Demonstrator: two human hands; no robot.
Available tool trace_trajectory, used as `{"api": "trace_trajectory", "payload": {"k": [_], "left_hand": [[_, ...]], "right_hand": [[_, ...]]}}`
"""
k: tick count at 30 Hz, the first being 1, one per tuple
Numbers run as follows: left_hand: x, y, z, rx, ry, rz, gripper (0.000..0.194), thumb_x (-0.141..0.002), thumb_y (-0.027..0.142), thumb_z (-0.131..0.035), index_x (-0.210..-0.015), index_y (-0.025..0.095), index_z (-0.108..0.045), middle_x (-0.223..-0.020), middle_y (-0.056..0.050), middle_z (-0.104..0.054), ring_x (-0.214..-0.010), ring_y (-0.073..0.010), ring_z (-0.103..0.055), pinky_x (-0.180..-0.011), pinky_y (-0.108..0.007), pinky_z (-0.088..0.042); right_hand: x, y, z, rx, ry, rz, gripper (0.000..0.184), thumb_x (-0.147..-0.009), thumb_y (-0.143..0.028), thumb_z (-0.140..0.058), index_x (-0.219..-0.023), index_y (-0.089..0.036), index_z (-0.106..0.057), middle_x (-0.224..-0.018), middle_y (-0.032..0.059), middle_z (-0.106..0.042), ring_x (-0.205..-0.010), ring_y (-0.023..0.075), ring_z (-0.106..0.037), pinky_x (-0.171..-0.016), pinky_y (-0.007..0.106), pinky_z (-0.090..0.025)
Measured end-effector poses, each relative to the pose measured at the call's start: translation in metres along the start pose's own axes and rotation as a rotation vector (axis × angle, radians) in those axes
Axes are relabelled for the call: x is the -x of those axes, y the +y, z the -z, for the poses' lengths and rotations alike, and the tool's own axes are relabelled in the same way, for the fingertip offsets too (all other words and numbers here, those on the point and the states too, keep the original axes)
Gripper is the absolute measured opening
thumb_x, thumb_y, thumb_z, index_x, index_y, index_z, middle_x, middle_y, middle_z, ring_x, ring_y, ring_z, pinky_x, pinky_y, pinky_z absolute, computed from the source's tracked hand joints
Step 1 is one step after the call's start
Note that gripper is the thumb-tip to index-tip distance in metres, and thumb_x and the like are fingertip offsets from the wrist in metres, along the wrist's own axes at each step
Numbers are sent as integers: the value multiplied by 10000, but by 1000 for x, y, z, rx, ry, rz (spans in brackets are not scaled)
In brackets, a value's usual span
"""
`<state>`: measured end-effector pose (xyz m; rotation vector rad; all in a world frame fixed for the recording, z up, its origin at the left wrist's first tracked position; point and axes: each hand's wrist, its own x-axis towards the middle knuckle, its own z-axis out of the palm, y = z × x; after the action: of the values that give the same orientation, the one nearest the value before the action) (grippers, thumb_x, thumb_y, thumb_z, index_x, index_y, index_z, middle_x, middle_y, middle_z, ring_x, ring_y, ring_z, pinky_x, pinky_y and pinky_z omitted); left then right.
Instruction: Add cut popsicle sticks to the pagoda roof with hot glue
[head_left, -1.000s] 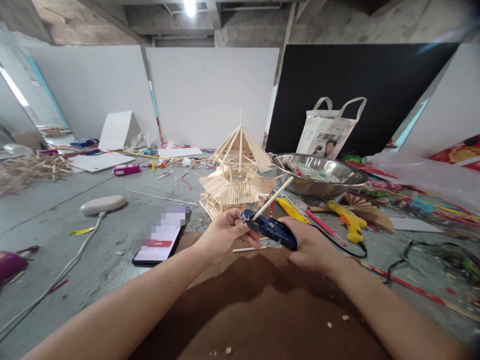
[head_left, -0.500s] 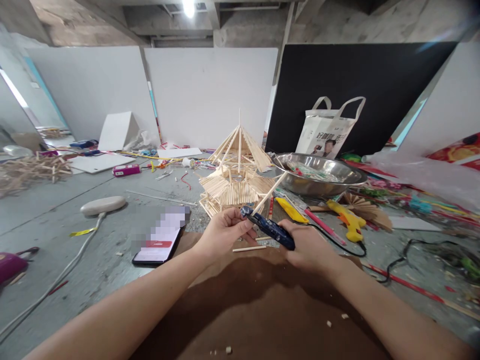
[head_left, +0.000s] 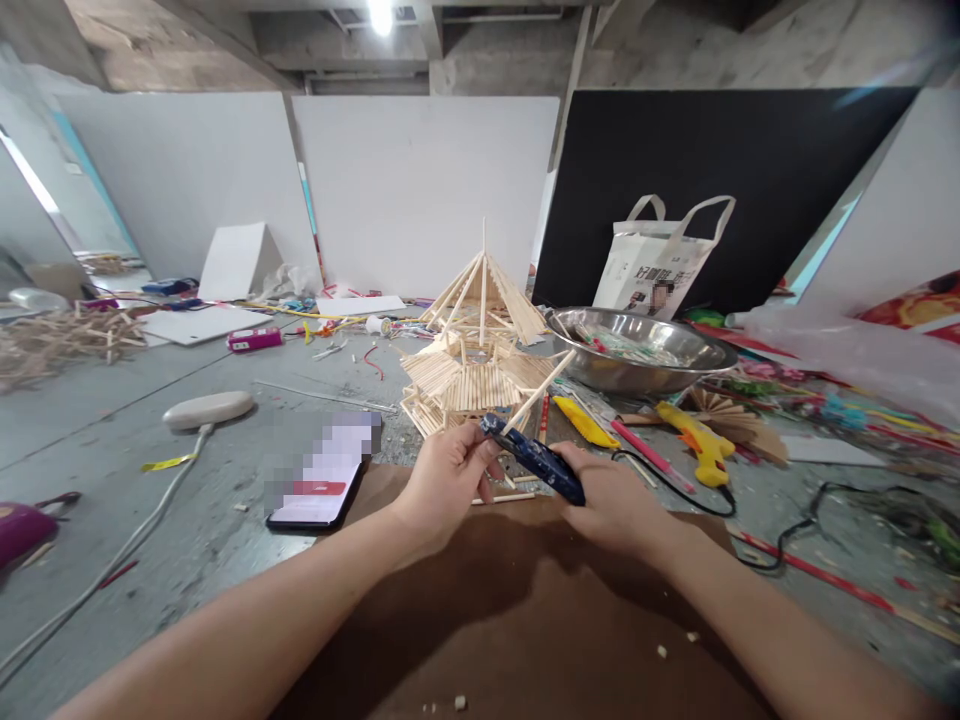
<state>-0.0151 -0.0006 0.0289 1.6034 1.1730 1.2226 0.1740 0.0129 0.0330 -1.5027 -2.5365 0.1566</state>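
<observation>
My right hand (head_left: 619, 495) is closed around a dark blue, scuffed tool (head_left: 546, 467) that looks like pliers, its head pointing left. My left hand (head_left: 444, 478) has its fingertips pinched together right at the tool's head; what they hold, if anything, is hidden. Just beyond both hands stands a pagoda-like wooden stick model (head_left: 487, 385) with a slatted lower roof and a pointed upper roof (head_left: 484, 295). A pale stick (head_left: 553, 378) slants up to the right behind the tool. Under the hands, a loose short stick (head_left: 504, 498) lies at the far edge of a brown board (head_left: 525, 610).
A phone (head_left: 322, 480) lies left of my hands. To the right are a yellow glue gun (head_left: 701, 445) with a black cord, a yellow item (head_left: 585, 422) and a steel basin (head_left: 645, 375). A paper bag (head_left: 652, 265) stands behind; sticks (head_left: 67, 340) are heaped far left.
The tool and my right hand have shifted slightly, and my left fingers are drawn closer together at its head. The view has moved a little; the model stands as before.
</observation>
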Motion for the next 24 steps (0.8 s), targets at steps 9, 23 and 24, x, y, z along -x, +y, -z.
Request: {"api": "trace_trajectory", "payload": {"k": [9,23,24], "left_hand": [[-3,1,1,332,-164,88,294,-726,401,-503,-611,133,-463,-482,18,-527,-332,-71,-493,-336,-184,-395],[-7,1,9,295,-277,142,270,-738,390,-493,-648,136,-464,-474,29,-523,-323,-77,-503,-316,-167,-362],[-8,1,9,293,-284,141,266,-736,389,-496,-656,137,-467,-477,29,-523,-327,-76,-504,-319,-168,-369]], "right_hand": [[1,2,2,-58,6,14,461,-616,-161,-448,-1077,-172,-451,-988,77,-593,-838,214,-562,-700,279,-375],[2,2,2,-36,-7,-1,377,-646,-196,-464,-1022,-190,-473,-841,51,-621,-765,208,-574,-646,268,-356],[2,2,2,-37,-10,-4,372,-640,-187,-465,-1012,-190,-476,-831,49,-621,-754,204,-574,-640,265,-353]]}}
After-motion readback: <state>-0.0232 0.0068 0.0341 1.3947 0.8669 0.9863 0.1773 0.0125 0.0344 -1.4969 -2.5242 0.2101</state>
